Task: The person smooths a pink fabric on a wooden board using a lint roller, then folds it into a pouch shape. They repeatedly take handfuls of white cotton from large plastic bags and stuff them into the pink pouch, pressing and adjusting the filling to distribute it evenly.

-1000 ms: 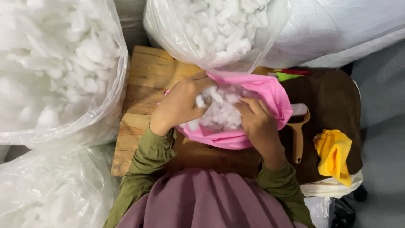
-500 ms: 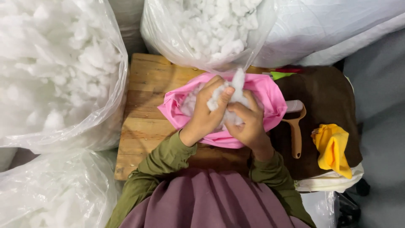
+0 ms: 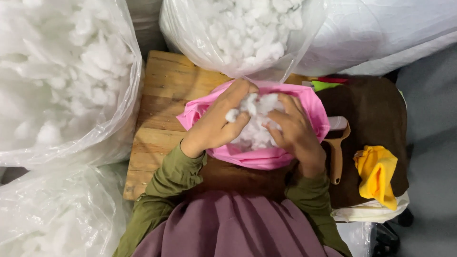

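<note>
A wooden table (image 3: 162,104) sits hemmed in by clear plastic bags of white stuffing (image 3: 62,90). The left hand (image 3: 216,126) and right hand (image 3: 295,131), fingers curled, both grip white stuffing (image 3: 259,119) inside the mouth of a pink fabric cover (image 3: 262,157) lying on the table. A yellow cloth (image 3: 376,173) lies well apart on the right.

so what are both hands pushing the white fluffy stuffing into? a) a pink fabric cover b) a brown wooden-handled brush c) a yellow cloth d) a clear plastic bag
a: the left hand and right hand press the white fluffy stuffing into the open pink fabric cover on the wooden board; the folded yellow cloth lies apart at the right.
</note>
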